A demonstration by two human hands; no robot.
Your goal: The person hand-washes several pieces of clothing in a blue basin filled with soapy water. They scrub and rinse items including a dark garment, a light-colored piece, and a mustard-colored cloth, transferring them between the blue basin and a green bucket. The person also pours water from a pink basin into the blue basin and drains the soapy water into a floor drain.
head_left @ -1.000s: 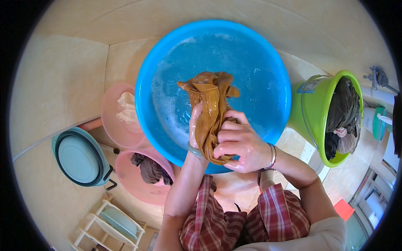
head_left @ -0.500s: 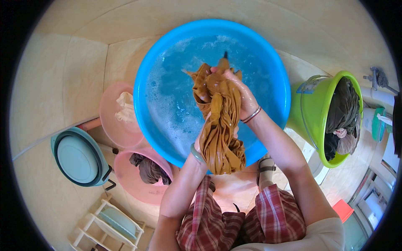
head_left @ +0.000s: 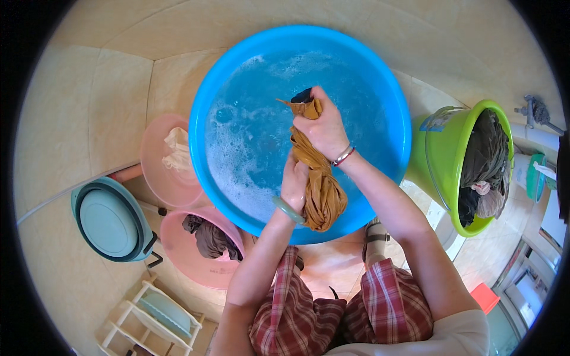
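Note:
A wet mustard-brown cloth garment point(head_left: 323, 196) is bunched and twisted above a large blue basin point(head_left: 202, 118) of soapy water. My right hand point(head_left: 325, 123) is closed around its far part, where a dark end pokes out past the fingers. Nearer me, my left hand point(head_left: 293, 183) grips the middle of the garment, and its lower folds hang over the basin's near side. Foam point(head_left: 237, 184) floats mostly along the left of the water.
To the right stands a tilted green bucket point(head_left: 433, 160) of dark clothes. Two pink basins point(head_left: 155, 154) with cloth inside sit at the left, beside a teal folding basin point(head_left: 110, 222). A white rack point(head_left: 139, 323) is at lower left. A tap point(head_left: 531, 111) juts from the right wall.
The garment has gone from a loose, spread bundle to a narrower twisted one. Both hands have closed tighter on it, the right hand turning over with its back now showing.

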